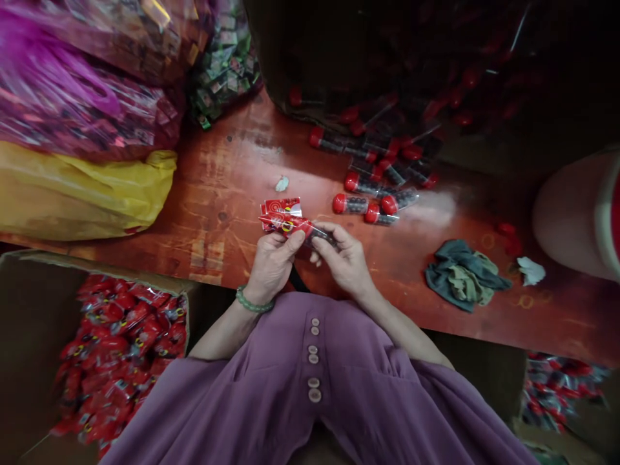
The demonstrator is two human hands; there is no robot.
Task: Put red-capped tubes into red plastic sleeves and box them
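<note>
Gripping a tube (310,228) over the table's (227,194) near side: glossy red at left, clear and dark-filled at right. Pinched in left hand (274,263), loosely clasped in right hand (345,257) with fingers curled.

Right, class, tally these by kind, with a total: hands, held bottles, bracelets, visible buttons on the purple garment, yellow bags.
Left hand and right hand: 2
Held bottle: 1
Bracelet: 1
Buttons: 6
Yellow bag: 1
Total: 11
</note>
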